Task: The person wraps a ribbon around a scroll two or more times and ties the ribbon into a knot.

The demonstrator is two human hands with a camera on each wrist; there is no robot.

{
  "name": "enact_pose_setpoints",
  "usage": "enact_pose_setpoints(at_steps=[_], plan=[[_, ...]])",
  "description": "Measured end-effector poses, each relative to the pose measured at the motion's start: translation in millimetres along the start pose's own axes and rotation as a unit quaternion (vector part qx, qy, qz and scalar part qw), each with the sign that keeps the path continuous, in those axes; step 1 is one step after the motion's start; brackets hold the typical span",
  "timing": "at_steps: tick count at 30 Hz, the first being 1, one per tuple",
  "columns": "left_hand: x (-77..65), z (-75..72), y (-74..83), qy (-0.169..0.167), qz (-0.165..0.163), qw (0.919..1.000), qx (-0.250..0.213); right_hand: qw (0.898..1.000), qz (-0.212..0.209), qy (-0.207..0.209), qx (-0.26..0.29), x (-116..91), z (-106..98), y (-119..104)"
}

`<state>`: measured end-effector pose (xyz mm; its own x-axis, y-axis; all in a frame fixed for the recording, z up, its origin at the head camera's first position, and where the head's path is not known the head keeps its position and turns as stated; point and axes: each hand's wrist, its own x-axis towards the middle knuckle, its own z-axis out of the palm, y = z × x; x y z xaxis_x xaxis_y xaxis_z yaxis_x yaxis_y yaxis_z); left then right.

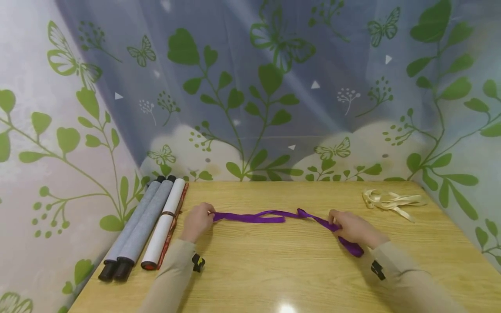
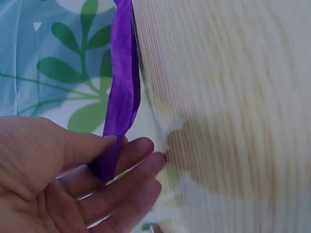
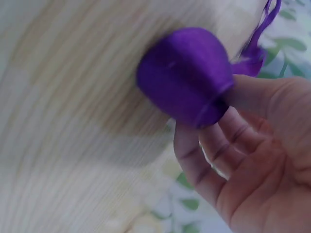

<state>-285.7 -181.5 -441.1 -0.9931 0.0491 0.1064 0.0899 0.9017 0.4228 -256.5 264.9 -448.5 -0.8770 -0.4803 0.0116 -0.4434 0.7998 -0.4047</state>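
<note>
A purple ribbon [image 1: 250, 218] stretches between my two hands over the wooden table, with one loose tail ending near the middle and a small twist right of it. My left hand [image 1: 198, 221] pinches its left part; in the left wrist view thumb and forefinger grip the ribbon [image 2: 122, 73] while the other fingers lie loosely bent. My right hand [image 1: 354, 228] pinches the right part between thumb and fingers. Beyond that grip, a wide loop of ribbon [image 3: 182, 73] bulges out in the right wrist view and hangs toward the table's front in the head view.
Two grey rolls [image 1: 142, 221] with dark ends lie at the table's left, beside a white roll [image 1: 166, 226] tied with a brown band and a red patterned strip. A cream ribbon [image 1: 391, 201] lies bunched at the back right. A leaf-printed curtain [image 1: 250, 104] hangs behind the table [image 1: 274, 269].
</note>
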Motion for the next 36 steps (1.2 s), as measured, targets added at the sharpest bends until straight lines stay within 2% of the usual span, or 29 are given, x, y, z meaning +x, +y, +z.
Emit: enact_pose_setpoints(at_steps=[3,6,11,15,20,23,25,31,36], plan=[[-1.2,-1.8,-4.1,-0.001,-0.010,0.9998,0.017,0.999,0.034,0.011,-0.021,-8.1,-7.5,13.8],[-2.9,-0.9,-3.4,-0.009,0.002,0.9998,0.019,0.998,0.053,0.033,-0.025,-14.7,-12.0,25.8],[-7.0,7.5,11.5,-0.026,0.081,0.9963,0.006,0.993,0.085,0.076,-0.034,-20.5,-14.2,40.2],[-8.5,16.6,25.3,-0.036,0.161,0.9862,0.013,0.989,0.111,0.093,-0.042,-26.4,-17.8,47.6],[-9.3,25.9,30.4,-0.053,0.211,0.9756,0.028,0.982,0.167,0.082,0.016,-38.1,-26.3,55.7],[-10.1,28.0,27.9,-0.067,0.221,0.9723,0.033,0.976,0.198,0.076,0.042,-45.0,-31.9,62.4],[-10.4,27.4,25.3,-0.065,0.224,0.9714,0.044,0.974,0.210,0.077,0.043,-49.0,-35.0,68.0],[-11.3,19.4,12.5,-0.065,0.184,0.9773,0.083,0.974,0.214,0.078,0.014,-60.3,-39.8,82.3],[-11.8,13.0,-3.1,-0.038,0.147,0.9822,0.110,0.971,0.224,0.081,0.012,-67.2,-42.1,88.6]])
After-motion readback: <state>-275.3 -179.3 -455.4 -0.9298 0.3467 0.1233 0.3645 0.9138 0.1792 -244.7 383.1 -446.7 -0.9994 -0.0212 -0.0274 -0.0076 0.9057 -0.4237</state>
